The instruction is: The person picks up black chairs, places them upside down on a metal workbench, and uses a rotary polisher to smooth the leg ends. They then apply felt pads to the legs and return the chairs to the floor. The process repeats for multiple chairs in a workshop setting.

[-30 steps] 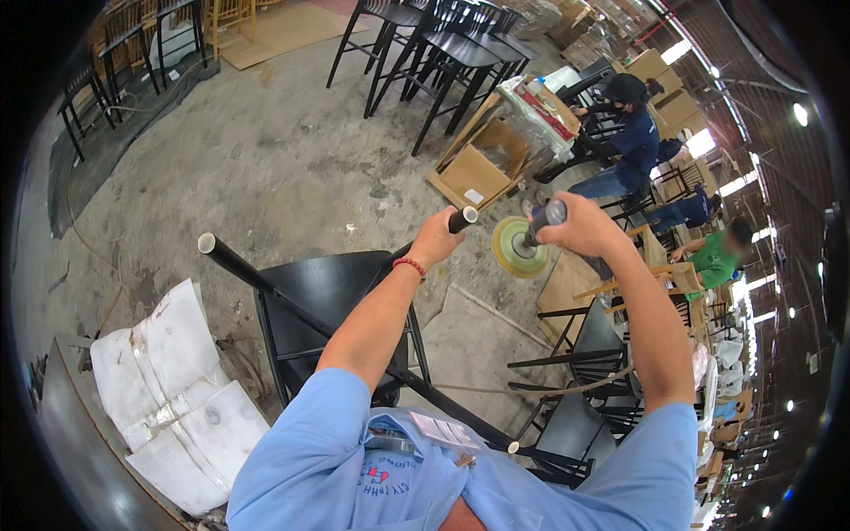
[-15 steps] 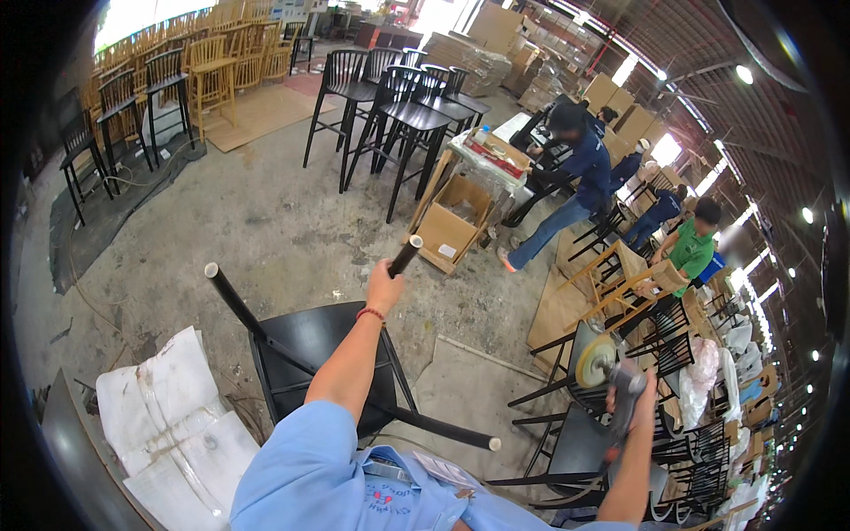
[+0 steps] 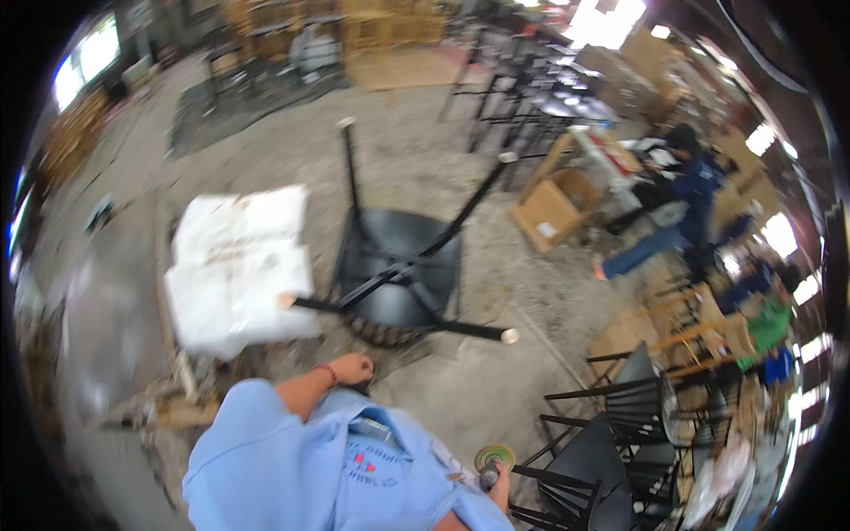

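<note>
A black chair (image 3: 398,292) is upside down in front of me, its pale-tipped legs pointing up and its cross braces meeting under the seat. My left hand (image 3: 354,368), with a red bracelet at the wrist, is low, close to the near end of this chair and apart from its legs. Its fingers look curled but are smeared by motion. Close by my right side, my right hand (image 3: 501,488) is closed on an angle grinder (image 3: 489,478) with a round yellowish disc. My body hides part of that hand and the tool.
White wrapped sheets (image 3: 239,270) lie on the floor left of the chair. Black chairs (image 3: 589,460) crowd my right. Farther off stand a cardboard box (image 3: 553,208) and more dark chairs. A person in dark blue (image 3: 695,190) bends at a table, with others behind.
My left hand has let go of the chair leg and drawn back toward me. The grinder has moved down close to my body. The view has swung left.
</note>
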The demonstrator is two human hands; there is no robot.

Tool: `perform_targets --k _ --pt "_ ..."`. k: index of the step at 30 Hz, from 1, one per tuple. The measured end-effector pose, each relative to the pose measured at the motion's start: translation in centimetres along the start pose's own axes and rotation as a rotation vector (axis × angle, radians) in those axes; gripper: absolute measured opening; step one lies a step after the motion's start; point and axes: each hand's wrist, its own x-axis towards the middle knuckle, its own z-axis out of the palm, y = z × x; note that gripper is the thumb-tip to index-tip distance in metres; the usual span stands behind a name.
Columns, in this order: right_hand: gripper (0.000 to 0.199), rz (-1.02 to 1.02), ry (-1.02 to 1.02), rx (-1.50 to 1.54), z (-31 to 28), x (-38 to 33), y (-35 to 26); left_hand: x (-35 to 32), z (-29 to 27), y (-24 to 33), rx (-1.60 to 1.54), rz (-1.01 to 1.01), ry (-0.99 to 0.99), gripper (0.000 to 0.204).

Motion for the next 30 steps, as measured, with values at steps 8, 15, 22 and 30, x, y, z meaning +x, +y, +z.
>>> perform_targets --k 8,15,22,30 --pt "0.037 0.061 -0.604 -0.562 12.9 -1.3 3.2 -13.8 0.5 -7.9 -0.092 -0.438 0.236 0.032" --pt "0.037 0.262 -1.150 -0.741 33.5 -3.4 6.3 -27.8 1.9 -14.8 -0.206 -0.685 0.249 0.040" --pt "0.033 0.016 -0.982 -0.396 58.9 -11.8 14.2 -40.5 1.5 -22.1 -0.830 -1.052 0.537 0.090" --pt "0.061 -0.267 -0.733 -0.311 79.2 -8.8 17.3 -40.2 -5.6 -24.3 -0.741 -0.801 0.955 0.118"
